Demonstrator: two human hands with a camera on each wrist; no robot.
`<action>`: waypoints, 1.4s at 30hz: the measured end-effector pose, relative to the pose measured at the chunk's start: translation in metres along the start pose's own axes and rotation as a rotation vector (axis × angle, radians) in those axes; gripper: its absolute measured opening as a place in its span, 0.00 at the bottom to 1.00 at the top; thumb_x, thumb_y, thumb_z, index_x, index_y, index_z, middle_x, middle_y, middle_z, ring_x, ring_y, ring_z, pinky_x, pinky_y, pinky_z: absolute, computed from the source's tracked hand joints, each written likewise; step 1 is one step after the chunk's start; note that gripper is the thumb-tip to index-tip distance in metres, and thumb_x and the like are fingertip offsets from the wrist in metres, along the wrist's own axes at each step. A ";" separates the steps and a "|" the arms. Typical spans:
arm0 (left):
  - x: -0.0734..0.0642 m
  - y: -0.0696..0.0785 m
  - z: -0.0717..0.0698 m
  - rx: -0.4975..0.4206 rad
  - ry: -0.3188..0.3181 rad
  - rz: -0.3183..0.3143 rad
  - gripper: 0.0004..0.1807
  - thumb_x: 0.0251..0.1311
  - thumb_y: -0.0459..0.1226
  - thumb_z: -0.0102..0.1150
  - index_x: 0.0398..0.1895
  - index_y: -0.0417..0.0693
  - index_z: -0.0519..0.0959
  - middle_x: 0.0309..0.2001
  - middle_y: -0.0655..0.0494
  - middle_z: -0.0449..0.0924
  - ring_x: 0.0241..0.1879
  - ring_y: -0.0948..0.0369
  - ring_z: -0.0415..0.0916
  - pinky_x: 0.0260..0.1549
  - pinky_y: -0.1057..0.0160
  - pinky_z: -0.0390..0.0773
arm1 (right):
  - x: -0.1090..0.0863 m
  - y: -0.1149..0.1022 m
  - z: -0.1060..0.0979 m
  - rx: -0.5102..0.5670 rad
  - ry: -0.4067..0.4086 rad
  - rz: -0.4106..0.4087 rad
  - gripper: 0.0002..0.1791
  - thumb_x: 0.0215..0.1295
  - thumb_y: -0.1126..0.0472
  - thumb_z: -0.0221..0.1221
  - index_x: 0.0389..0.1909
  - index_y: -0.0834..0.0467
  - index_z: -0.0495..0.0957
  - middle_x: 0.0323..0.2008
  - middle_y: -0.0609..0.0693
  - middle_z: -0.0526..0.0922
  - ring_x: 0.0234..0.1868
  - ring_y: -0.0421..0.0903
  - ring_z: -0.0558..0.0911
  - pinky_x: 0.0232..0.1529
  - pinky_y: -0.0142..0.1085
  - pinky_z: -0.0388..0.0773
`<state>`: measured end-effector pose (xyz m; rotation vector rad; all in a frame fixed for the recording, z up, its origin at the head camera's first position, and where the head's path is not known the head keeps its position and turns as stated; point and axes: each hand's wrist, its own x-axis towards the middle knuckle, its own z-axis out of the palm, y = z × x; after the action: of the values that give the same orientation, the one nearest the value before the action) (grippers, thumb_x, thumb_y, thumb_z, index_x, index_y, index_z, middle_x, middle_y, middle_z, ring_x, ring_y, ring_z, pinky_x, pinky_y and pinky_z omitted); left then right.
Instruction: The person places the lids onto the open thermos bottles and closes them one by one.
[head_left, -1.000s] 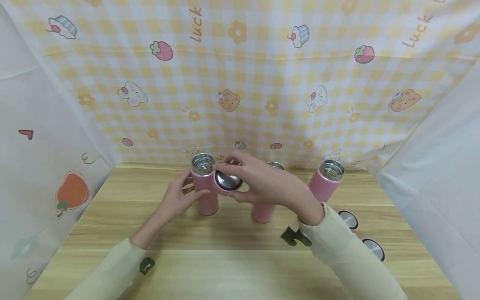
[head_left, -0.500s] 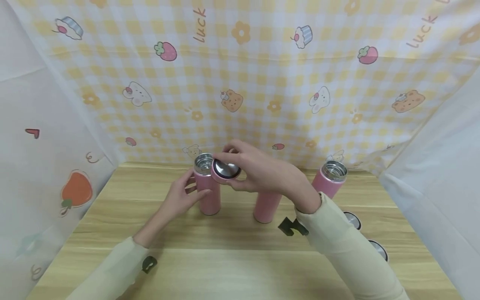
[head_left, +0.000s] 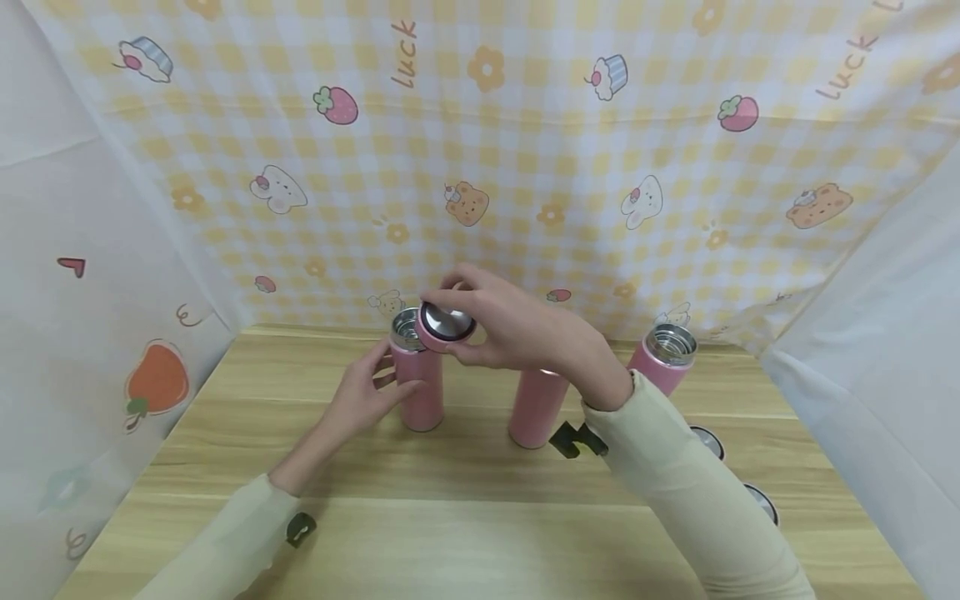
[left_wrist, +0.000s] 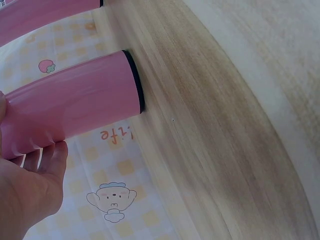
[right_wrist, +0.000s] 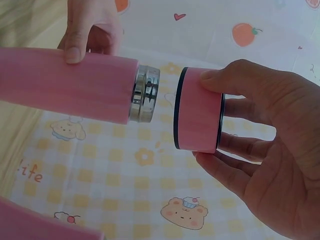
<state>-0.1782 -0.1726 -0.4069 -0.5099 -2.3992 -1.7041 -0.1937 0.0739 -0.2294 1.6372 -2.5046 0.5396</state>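
Note:
My left hand (head_left: 362, 398) grips a pink thermos bottle (head_left: 422, 398) standing upright on the table. Its steel neck (right_wrist: 146, 94) is uncovered, and the thumb lies along the near side of the body in the right wrist view. Between the thumb and fingers of my right hand (head_left: 517, 329) is a pink lid (right_wrist: 201, 110) with a shiny steel top. The lid is held above and slightly right of that bottle's mouth, with a gap between lid and neck. A second pink thermos bottle (head_left: 537, 408) stands to the right, its top hidden behind the right hand.
Farther right stands a third pink bottle (head_left: 660, 364) with an open steel mouth. Two more lids (head_left: 707, 442) lie on the wooden table (head_left: 420, 533) near the right sleeve, partly covered by it. A checked cloth (head_left: 517, 150) hangs behind the table's back edge.
My right hand has lifted the lid upward and slightly left, from beside the bottle's neck to above its mouth level. The left hand keeps its hold on the bottle.

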 end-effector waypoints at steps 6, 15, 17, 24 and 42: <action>-0.001 0.000 -0.001 -0.003 -0.001 0.001 0.35 0.57 0.33 0.75 0.68 0.50 0.72 0.62 0.46 0.76 0.58 0.45 0.76 0.53 0.54 0.80 | 0.008 0.000 -0.001 -0.009 0.000 -0.003 0.31 0.65 0.62 0.68 0.68 0.64 0.74 0.55 0.59 0.74 0.50 0.48 0.76 0.50 0.32 0.76; -0.002 -0.003 0.000 -0.028 -0.009 0.009 0.35 0.57 0.35 0.75 0.68 0.50 0.72 0.62 0.45 0.75 0.59 0.45 0.75 0.54 0.54 0.79 | 0.020 0.001 -0.002 0.026 -0.031 -0.011 0.29 0.65 0.63 0.66 0.66 0.64 0.75 0.54 0.59 0.74 0.45 0.47 0.77 0.46 0.32 0.77; -0.002 -0.002 0.000 -0.027 -0.008 0.004 0.35 0.57 0.35 0.75 0.68 0.50 0.72 0.62 0.45 0.75 0.59 0.45 0.75 0.54 0.52 0.79 | 0.023 0.001 -0.002 0.030 -0.049 -0.008 0.29 0.65 0.63 0.65 0.67 0.64 0.74 0.54 0.60 0.73 0.44 0.46 0.77 0.46 0.32 0.76; -0.001 -0.004 0.003 -0.022 -0.014 0.017 0.34 0.59 0.35 0.75 0.68 0.53 0.72 0.63 0.48 0.75 0.59 0.47 0.75 0.54 0.53 0.80 | 0.030 0.004 0.004 0.001 -0.099 0.005 0.27 0.67 0.61 0.65 0.66 0.63 0.74 0.52 0.60 0.74 0.43 0.47 0.78 0.45 0.32 0.77; -0.002 0.000 0.000 -0.007 0.002 0.011 0.34 0.58 0.36 0.75 0.68 0.51 0.72 0.61 0.48 0.76 0.58 0.48 0.75 0.54 0.54 0.79 | 0.046 0.010 0.009 0.038 -0.150 0.048 0.22 0.68 0.60 0.64 0.61 0.60 0.77 0.52 0.60 0.74 0.48 0.49 0.76 0.45 0.34 0.77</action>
<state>-0.1762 -0.1730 -0.4073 -0.5213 -2.3857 -1.7092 -0.2210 0.0344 -0.2281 1.6943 -2.6612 0.4890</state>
